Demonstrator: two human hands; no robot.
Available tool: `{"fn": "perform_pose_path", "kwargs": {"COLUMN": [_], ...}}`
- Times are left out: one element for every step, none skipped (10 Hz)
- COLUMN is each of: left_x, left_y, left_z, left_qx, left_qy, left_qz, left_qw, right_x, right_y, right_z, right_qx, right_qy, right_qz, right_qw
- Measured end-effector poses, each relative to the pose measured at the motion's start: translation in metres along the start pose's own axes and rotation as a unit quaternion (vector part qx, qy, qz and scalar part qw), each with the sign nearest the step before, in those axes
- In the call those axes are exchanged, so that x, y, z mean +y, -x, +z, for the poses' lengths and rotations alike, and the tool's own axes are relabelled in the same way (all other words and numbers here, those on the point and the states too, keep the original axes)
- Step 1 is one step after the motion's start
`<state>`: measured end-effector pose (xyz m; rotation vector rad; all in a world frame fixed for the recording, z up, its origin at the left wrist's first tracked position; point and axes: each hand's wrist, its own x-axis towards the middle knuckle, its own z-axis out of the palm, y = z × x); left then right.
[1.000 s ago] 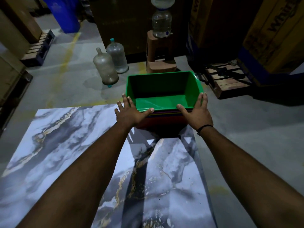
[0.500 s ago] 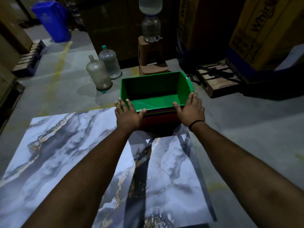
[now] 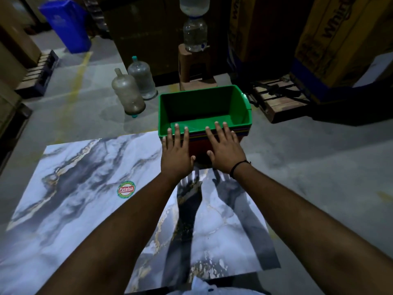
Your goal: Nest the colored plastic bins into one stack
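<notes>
I stand on a dim warehouse floor [image 3: 308, 167] of grey concrete, bent over a marble-patterned tabletop [image 3: 85, 199] with a round Patelsa sticker [image 3: 126, 189] on it. At the tabletop's far right corner sits the stack of nested bins [image 3: 212, 143]; it overhangs the far edge, and bare floor lies to its right. Beyond it stand two water jugs [image 3: 131, 92], a brown stool [image 3: 194, 69] with a water bottle on top, a wooden pallet [image 3: 278, 101] and cardboard boxes [image 3: 331, 39]; a blue bin [image 3: 68, 24] stands far left.

The green bin [image 3: 204, 107] is on top, its mouth open upward and nothing inside. Under its rim I see thin purple and yellow edges, then a red wall at the bottom. The long axis runs left to right across my view, with one long side facing me.

My left hand [image 3: 176, 154] and right hand [image 3: 225, 150] lie flat, fingers spread and straight, fingertips over the near rim. Neither hand is curled around anything. Whether the palms press the near wall I cannot tell. A black band [image 3: 239, 167] circles my right wrist.
</notes>
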<state>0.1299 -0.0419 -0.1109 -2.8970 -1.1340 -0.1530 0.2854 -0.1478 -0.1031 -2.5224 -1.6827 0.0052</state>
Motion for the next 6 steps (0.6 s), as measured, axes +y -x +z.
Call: {"fn": "perform_pose_path", "kwargs": {"left_x": [-0.002,-0.003,-0.007,-0.012,-0.018,-0.029], "left_y": [-0.002,-0.010,-0.013,-0.009,0.001,0.026], "left_z": [-0.009,-0.021,-0.028,-0.034,-0.034,-0.026], "left_qx": [-0.032,-0.080,-0.121,-0.125,-0.083,-0.019], "left_qy": [0.010,0.022,0.035,0.027,0.019,0.028], "left_qz": [0.001,-0.009,-0.007,0.009,0.017,0.006], "left_qw": [0.999,0.997,0.992,0.992,0.996,0.999], "right_x": [-0.004,-0.010,-0.013,-0.012,-0.012,-0.016], "right_y": [0.000,-0.004,-0.002,0.005,0.008,0.017], "right_z": [-0.003,-0.013,-0.016,-0.019,-0.023,-0.023], "right_qx": [-0.014,-0.040,-0.052,-0.064,-0.067,-0.050], "right_qy": [0.005,-0.005,-0.005,0.010,0.005,-0.012], "right_qz": [0.010,0.027,0.031,0.022,0.020,0.025], "right_qw": [1.000,0.999,0.998,0.998,0.998,0.998]}}
